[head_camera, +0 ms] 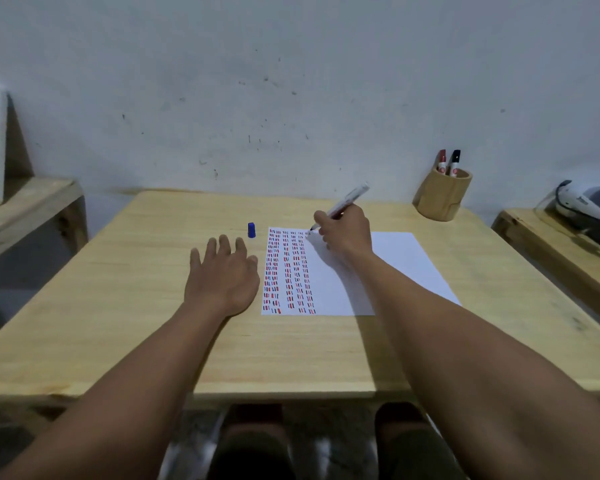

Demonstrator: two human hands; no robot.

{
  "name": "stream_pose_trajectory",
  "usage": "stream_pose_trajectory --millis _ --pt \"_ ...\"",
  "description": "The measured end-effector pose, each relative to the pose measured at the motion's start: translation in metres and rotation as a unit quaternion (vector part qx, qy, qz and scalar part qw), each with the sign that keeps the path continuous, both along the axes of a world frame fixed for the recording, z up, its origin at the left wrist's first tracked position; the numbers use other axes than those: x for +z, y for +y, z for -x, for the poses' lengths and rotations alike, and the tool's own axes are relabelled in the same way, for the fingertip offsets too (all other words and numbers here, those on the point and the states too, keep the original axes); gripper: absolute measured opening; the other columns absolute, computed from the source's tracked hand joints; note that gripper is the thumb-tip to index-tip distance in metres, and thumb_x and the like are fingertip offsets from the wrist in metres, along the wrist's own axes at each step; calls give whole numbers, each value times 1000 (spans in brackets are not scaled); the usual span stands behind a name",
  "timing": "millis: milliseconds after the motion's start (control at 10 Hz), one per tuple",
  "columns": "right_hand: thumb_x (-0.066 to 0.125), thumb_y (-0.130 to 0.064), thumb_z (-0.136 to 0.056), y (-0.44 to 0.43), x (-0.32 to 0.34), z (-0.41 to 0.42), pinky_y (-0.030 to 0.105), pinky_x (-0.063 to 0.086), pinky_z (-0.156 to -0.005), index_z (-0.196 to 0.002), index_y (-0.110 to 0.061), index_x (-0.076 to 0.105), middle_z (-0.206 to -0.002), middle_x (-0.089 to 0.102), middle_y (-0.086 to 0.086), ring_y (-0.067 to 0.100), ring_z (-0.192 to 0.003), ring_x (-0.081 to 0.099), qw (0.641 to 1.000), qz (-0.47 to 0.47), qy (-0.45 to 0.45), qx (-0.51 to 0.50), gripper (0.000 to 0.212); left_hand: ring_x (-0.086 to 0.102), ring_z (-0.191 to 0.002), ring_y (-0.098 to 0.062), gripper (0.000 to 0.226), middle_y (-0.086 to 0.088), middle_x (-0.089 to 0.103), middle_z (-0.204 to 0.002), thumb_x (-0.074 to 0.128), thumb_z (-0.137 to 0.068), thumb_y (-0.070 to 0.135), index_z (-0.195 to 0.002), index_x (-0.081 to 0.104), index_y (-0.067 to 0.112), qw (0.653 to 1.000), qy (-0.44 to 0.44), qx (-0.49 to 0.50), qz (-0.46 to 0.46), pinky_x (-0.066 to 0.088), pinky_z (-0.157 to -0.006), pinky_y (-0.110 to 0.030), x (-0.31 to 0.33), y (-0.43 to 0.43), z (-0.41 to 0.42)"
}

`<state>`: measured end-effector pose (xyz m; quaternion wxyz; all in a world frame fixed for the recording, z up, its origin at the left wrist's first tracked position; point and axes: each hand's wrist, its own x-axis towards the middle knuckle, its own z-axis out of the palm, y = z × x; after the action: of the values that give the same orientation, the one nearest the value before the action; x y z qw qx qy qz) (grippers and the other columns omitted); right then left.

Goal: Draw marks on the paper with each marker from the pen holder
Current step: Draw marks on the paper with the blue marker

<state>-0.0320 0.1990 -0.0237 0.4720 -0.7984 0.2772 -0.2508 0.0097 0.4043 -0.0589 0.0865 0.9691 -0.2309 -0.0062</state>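
Right hand (343,230) fingers (321,218) around marker (349,199), tip on paper (395,261).

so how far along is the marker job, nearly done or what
Partway. Done: the left part of the paper carries columns of red, blue and dark dashes. In hand: the right hand holds an uncapped marker, tip at the top of a new column; its blue cap stands on the table, the left hand flat beside the sheet. Left: the right part is blank; red-capped and black-capped markers wait in the pen holder.
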Motion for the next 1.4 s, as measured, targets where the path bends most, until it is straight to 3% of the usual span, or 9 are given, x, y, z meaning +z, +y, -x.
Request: stream_pose_trajectory --millis 100,200,600,900,1000,1100,1200,1300,1400 --pt "66 -26 -81 -2 -9 0 25 46 -54 -88 -5 70 -78 74 2 20 -76 69 1000 -9 5 -4 23 -1 -154 -29 61 -13 4 -167 15 -105 39 -160 10 13 1000 7 -2 -4 2 -122 -53 0 -1 1" --pt "66 -23 -84 -2 -12 -2 21 41 -49 -84 0 72 -75 74 3 16 -68 66 1000 1 14 -1 23 -2 -154 -29 61 -12 2 -168 14 -105 39 -160 9 14 1000 9 0 -2 1 -122 -53 -1 -1 1" --pt "68 -27 -85 -8 -19 -11 25 44 -54 -82 3 72 -80 76 11 25 -79 72 999 26 28 9 30 -2 -154 -29 61 -13 2 -168 14 -105 38 -160 10 14 1000 12 5 -7 1 -122 -53 1 -1 3" --pt "67 -24 -85 -8 -17 -8 25 39 -49 -82 7 70 -74 70 12 20 -68 60 999 28 35 11 31 2 -154 -29 61 -12 8 -167 16 -104 39 -160 14 14 1000 17 8 10 3 -122 -53 2 -1 3" --pt "66 -21 -84 -7 -15 -7 25 39 -51 -80 8 69 -75 71 17 19 -66 59 1000 2 13 1 30 21 -149 -30 60 -12 31 -159 23 -100 38 -153 33 12 999 3 21 41 13 -121 -53 3 -1 2" --pt "65 -23 -84 -10 -9 -8 29 44 -54 -73 -7 66 -70 68 6 22 -66 62 1000 -22 -18 -8 20 48 -128 -32 51 -10 58 -136 34 -98 37 -142 46 13 990 -15 65 121 33 -108 -49 14 -7 -3" --pt "68 -25 -82 -16 2 -8 27 43 -53 -81 -10 68 -63 59 -4 18 -56 56 998 -33 -41 -15 16 53 -124 -35 55 -10 62 -132 42 -100 41 -150 37 19 982 -11 63 180 42 -97 -45 28 -16 -22" --pt "72 -26 -82 -20 10 -7 35 52 -57 -85 -10 71 -65 61 0 15 -48 56 995 -78 -56 2 16 53 -125 -33 57 -11 60 -134 51 -99 35 -153 36 26 985 -2 19 174 45 -91 -41 34 -25 -38" --pt "65 -25 -88 -20 19 -1 29 51 -54 -84 -4 71 -66 61 2 14 -49 55 985 -152 -78 19 23 59 -118 -32 38 -9 67 -128 56 -99 28 -136 61 23 985 -17 4 172 47 -86 -37 30 -31 -46"
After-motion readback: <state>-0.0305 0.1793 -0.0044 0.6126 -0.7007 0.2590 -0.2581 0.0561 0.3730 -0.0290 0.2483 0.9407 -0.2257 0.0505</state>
